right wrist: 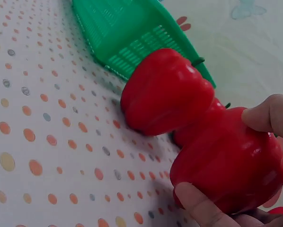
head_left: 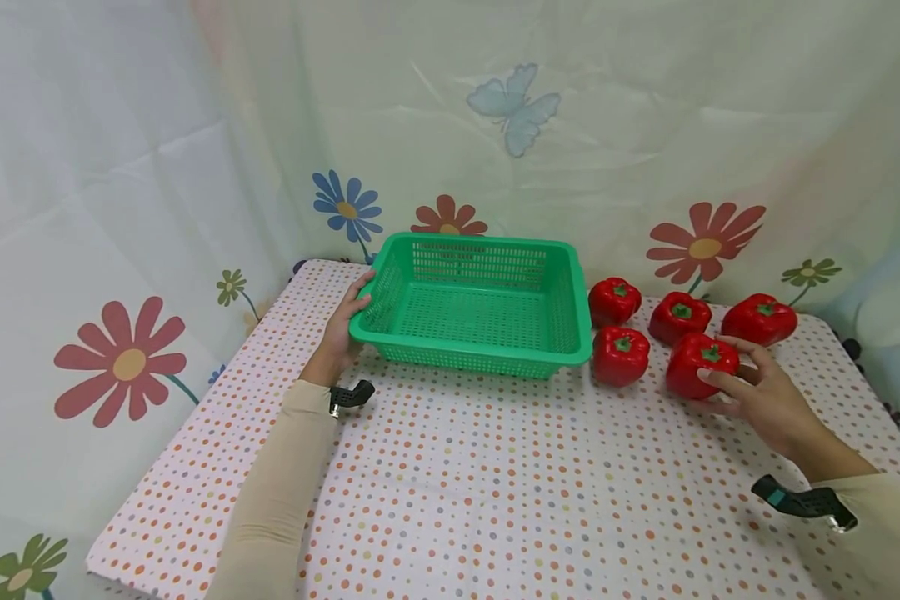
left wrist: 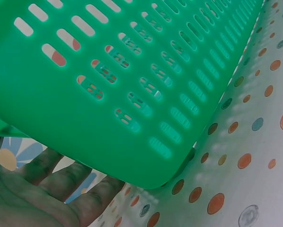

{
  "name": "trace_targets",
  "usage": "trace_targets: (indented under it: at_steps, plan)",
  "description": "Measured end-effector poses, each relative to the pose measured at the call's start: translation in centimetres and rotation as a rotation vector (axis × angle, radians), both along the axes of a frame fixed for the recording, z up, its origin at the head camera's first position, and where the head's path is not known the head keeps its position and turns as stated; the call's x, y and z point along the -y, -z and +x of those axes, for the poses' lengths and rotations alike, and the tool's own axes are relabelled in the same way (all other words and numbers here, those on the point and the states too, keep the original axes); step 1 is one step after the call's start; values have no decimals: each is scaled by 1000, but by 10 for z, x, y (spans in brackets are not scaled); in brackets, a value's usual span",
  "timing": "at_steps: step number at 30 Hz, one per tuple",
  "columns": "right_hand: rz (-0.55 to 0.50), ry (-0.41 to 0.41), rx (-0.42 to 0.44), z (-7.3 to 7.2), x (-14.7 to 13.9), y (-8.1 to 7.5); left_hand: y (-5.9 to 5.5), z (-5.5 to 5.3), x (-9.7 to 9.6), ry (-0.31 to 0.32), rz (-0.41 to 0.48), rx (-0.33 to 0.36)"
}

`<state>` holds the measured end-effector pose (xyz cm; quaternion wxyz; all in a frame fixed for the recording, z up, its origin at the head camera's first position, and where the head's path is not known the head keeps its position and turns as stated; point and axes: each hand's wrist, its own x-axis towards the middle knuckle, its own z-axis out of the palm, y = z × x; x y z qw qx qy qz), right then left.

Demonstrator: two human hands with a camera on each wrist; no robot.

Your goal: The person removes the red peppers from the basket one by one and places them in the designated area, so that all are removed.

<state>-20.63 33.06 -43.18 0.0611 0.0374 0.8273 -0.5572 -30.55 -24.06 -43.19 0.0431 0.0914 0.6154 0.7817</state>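
Note:
A green plastic basket [head_left: 471,357] with slotted walls stands at the back of the table. My left hand [head_left: 342,321] holds its left end, fingertips at the rim; in the left wrist view the fingers [left wrist: 98,197] run behind the basket's edge. On the right, my right hand [head_left: 768,396] grips a red bell pepper [head_left: 693,371], thumb on one side and fingers round the other. The right wrist view shows this held pepper [right wrist: 229,163] close up. Just left of it sits another red bell pepper [head_left: 619,357], between it and the basket.
Behind these two stand more red bell peppers [head_left: 613,302], [head_left: 678,319], [head_left: 757,320] in a row along the table's back edge. A dotted cloth covers the table [head_left: 495,475]. A flowered curtain [head_left: 607,125] hangs right behind it and along the left.

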Motion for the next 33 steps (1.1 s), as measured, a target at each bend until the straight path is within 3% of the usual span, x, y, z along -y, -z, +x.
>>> trace_targets:
  at_steps: [8, 19, 24, 29, 33]
  plan:
    - [5, -6, 25, -3, 0, 6, 2, 1, 1, 0, -10, -9]
    - [85, -108, 83, -3, 1, -13, -1, -2, 6, -5, -49, 26]
    - [172, -119, 47, 3, -1, -22, -8, -1, 10, 11, -120, 48]
    - [245, -114, 5, 10, -4, -32, -21, 3, 13, 19, -206, 33]
    - [329, -99, -30, 17, 1, -42, -35, 10, 15, 6, -400, 14]
